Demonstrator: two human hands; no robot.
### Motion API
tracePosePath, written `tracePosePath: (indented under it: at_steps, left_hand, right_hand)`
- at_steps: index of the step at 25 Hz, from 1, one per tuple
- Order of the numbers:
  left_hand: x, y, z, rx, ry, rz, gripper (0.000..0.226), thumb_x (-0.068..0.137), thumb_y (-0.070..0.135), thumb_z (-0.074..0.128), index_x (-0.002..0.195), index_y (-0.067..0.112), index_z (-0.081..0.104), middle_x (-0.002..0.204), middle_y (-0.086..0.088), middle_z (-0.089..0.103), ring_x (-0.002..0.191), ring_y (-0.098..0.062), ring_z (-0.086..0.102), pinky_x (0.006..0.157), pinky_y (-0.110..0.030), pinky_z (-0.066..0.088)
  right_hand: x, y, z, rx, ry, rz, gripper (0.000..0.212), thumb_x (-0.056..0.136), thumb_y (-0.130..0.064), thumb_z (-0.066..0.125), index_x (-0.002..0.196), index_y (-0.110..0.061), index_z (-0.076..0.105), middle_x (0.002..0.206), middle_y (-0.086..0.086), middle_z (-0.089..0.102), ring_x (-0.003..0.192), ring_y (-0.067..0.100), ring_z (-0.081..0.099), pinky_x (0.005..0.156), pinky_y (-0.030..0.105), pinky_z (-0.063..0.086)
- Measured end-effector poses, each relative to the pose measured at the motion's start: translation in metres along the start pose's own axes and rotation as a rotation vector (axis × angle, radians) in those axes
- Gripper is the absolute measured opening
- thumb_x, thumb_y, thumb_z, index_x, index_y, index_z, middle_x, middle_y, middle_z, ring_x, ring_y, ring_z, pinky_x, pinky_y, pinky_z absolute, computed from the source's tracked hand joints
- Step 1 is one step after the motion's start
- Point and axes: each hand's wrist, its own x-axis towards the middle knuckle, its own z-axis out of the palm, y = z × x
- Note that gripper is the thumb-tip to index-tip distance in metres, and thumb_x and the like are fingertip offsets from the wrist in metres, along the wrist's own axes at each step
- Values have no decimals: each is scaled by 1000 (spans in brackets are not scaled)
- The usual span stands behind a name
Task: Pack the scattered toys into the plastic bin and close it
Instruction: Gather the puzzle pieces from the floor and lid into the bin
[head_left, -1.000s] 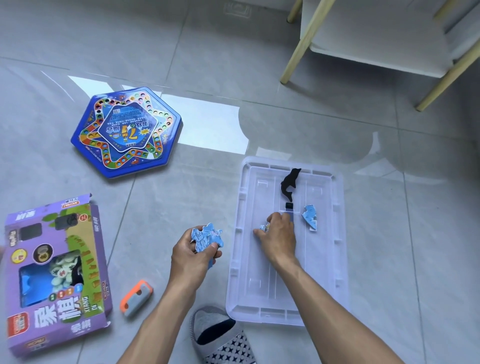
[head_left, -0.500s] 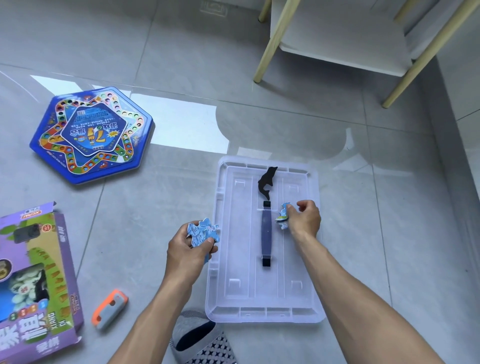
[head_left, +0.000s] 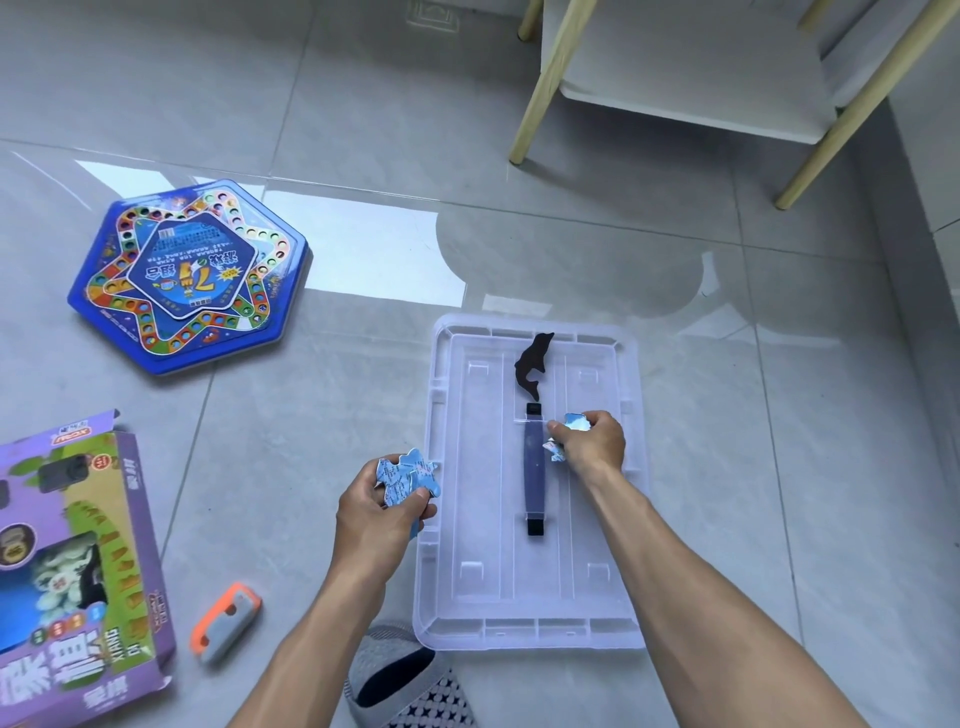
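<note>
While the left hand (head_left: 382, 512) grips a stack of blue puzzle pieces (head_left: 408, 475) just off the lid's 9 o'clock edge, the right hand (head_left: 592, 444) pinches more blue pieces (head_left: 574, 423) over the lid's middle, fingers curled round them. Clear plastic lid (head_left: 467, 631) lies flat on the grey tile floor (head_left: 779, 493), at about 5 o'clock in frame. Dark handle (head_left: 535, 467) runs along the lid's centre line, just beside the right hand at its 9 o'clock. Black dolphin-shaped piece (head_left: 532, 369) rests on the lid at its 12 o'clock end, apart from both hands. Blue hexagonal board game (head_left: 189, 275) sits well apart at 10 o'clock. Purple toy box (head_left: 78, 571) lies at 8 o'clock, partly cut by the frame edge. Orange and grey toy (head_left: 226, 621) lies on the floor between the purple box and the left forearm. Grey slipper (head_left: 410, 680) at 6 o'clock, touching the lid's near edge or just beside it, cannot tell. White shelf with wooden legs (head_left: 696, 67) stands at 1 o'clock. Bin body itself not seen.
</note>
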Motion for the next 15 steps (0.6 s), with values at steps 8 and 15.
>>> tracePosePath:
  at_steps: [8, 15]
  left_hand:
    - [-3, 1, 1, -3, -1, -1, 26, 87, -1, 64, 102, 20, 60, 93, -8, 73, 70, -18, 72, 69, -30, 57]
    - [-1, 3, -6, -13, 5, 9, 26, 87, -1, 63, 100, 22, 61, 92, -8, 72, 71, -19, 72, 66, -29, 55]
  right_hand:
    - [-42, 14, 10, -112, 147, -222, 28, 93, -30, 62, 109, -11, 51, 99, 3, 61, 79, 23, 56, 62, 27, 35]
    - [-26, -37, 9, 182, 27, -232, 29, 86, -28, 71, 108, -11, 60, 92, 2, 61, 79, 21, 57, 63, 25, 41]
